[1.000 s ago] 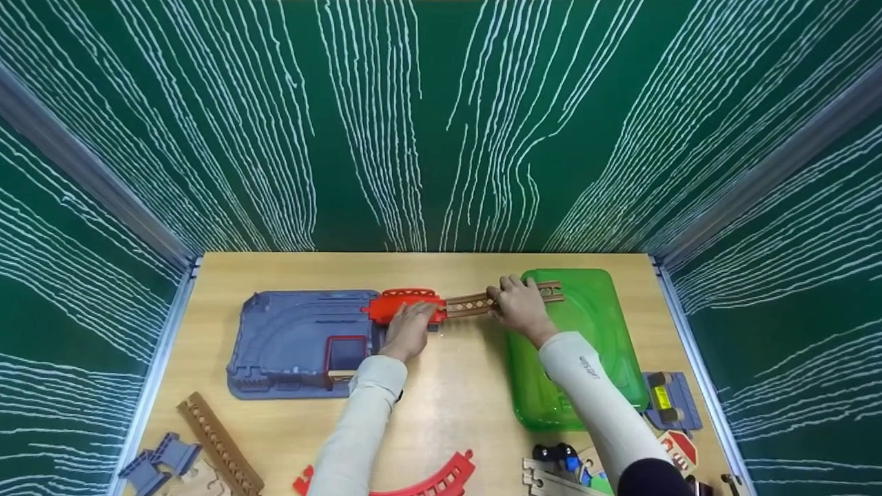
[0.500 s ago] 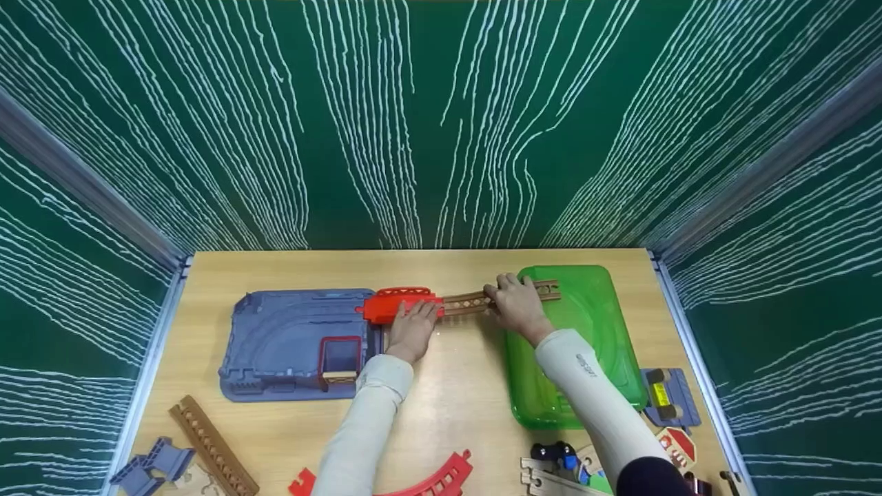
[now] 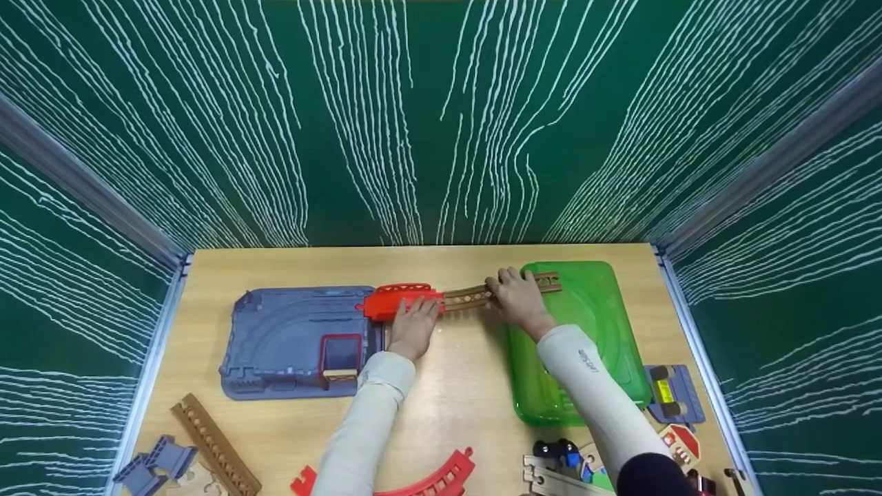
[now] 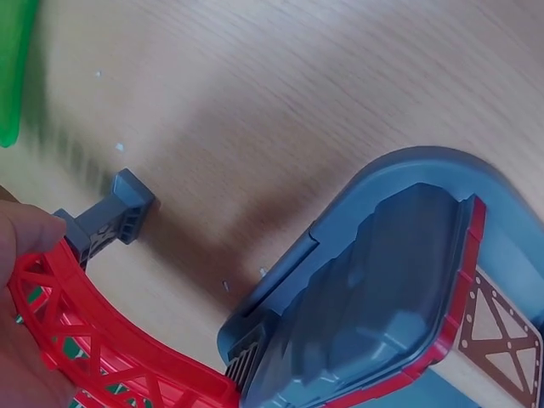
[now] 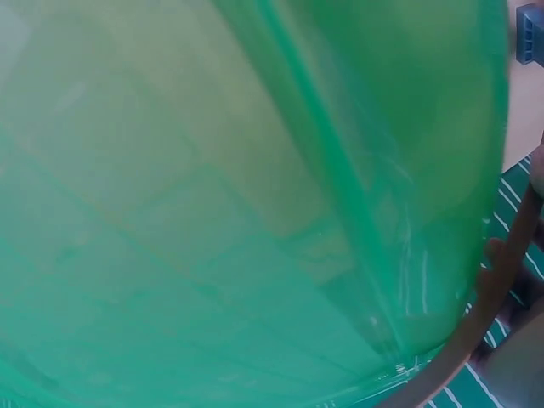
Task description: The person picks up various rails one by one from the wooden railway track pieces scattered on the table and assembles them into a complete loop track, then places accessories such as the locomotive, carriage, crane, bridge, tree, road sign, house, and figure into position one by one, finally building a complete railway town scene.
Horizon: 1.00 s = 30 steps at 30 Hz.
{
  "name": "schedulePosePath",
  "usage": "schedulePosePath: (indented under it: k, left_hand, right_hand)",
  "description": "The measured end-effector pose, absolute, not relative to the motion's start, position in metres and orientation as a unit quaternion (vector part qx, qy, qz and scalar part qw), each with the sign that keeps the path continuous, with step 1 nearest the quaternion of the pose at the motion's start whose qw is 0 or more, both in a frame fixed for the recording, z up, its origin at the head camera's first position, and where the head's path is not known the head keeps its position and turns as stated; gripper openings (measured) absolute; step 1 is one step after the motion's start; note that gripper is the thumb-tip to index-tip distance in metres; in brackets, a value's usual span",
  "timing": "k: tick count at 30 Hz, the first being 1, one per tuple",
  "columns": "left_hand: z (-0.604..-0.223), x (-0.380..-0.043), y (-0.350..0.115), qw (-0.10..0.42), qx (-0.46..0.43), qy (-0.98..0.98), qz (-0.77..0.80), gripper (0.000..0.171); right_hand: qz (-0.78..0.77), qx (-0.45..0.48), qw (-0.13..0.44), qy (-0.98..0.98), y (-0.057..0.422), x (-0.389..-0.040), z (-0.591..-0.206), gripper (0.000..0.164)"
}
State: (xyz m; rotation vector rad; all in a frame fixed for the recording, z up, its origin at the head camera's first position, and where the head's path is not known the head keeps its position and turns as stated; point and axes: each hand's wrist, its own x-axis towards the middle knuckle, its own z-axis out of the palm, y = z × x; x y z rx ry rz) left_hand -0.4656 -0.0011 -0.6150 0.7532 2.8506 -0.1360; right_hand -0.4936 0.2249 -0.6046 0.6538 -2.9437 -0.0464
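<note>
In the head view, the left hand (image 3: 413, 329) lies with its fingers extended across a red bridge track piece (image 3: 386, 304), which adjoins the grey-blue toy base (image 3: 275, 344). A grey support (image 4: 110, 217) stands under the bridge's right end in the left wrist view. The right hand (image 3: 518, 300) grips a brown toy train track (image 3: 467, 298) that runs from the bridge to the green lid-like box (image 3: 579, 372). The track's far end lies over the box's top edge. In the right wrist view, the brown track (image 5: 476, 327) curves past the green box, with part of the hand behind it.
A brown track piece (image 3: 215, 444) and grey supports (image 3: 155, 465) lie at the front left. A curved red track (image 3: 441, 475) is at the front. Wooden track (image 3: 558, 482), a black engine (image 3: 555, 449), a red-roofed house (image 3: 681, 444) and a grey piece (image 3: 675, 394) are at the right.
The left hand's fingers have shifted slightly along the red bridge and look more spread. The right hand keeps its grip on the brown track, nearly still. The head view has shifted a little.
</note>
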Motion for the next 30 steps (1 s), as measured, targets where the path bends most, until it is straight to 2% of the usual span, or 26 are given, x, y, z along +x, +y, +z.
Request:
schedulePosePath:
  k: [3,5,8,11,12,15,19,25,30]
  left_hand:
    - [-0.619,-0.468,0.004,0.100,0.246,0.962,-0.070,0.052]
    - [-0.632,-0.471,0.007,0.088,0.245,0.953,-0.153,0.051]
    - [-0.697,-0.487,0.011,0.025,0.255,0.939,-0.230,0.050]
    - [-0.731,-0.496,0.014,0.006,0.259,0.934,-0.246,0.049]
    - [-0.734,-0.498,0.016,0.023,0.261,0.941,-0.214,0.049]
    - [-0.681,-0.484,0.019,0.088,0.252,0.945,-0.190,0.049]
    - [-0.629,-0.468,0.017,0.079,0.251,0.951,-0.162,0.047]
    - [-0.624,-0.467,0.019,0.026,0.257,0.948,-0.186,0.047]
    - [-0.635,-0.471,0.027,0.013,0.253,0.948,-0.194,0.046]
  right_hand:
    - [-0.006,0.205,0.061,-0.977,0.225,-0.493,-0.606,0.041]
    - [-0.003,0.197,0.060,-0.978,0.225,-0.491,-0.608,0.044]
    - [0.004,0.191,0.068,-0.979,0.224,-0.489,-0.610,0.043]
    - [0.009,0.186,0.078,-0.979,0.223,-0.487,-0.610,0.043]
    - [0.009,0.184,0.079,-0.980,0.223,-0.486,-0.610,0.043]
    - [0.001,0.178,0.078,-0.981,0.223,-0.485,-0.610,0.044]
    - [-0.011,0.178,0.073,-0.981,0.222,-0.482,-0.611,0.042]
    - [-0.004,0.184,0.074,-0.980,0.223,-0.474,-0.614,0.041]
    - [-0.002,0.180,0.067,-0.981,0.222,-0.468,-0.614,0.042]
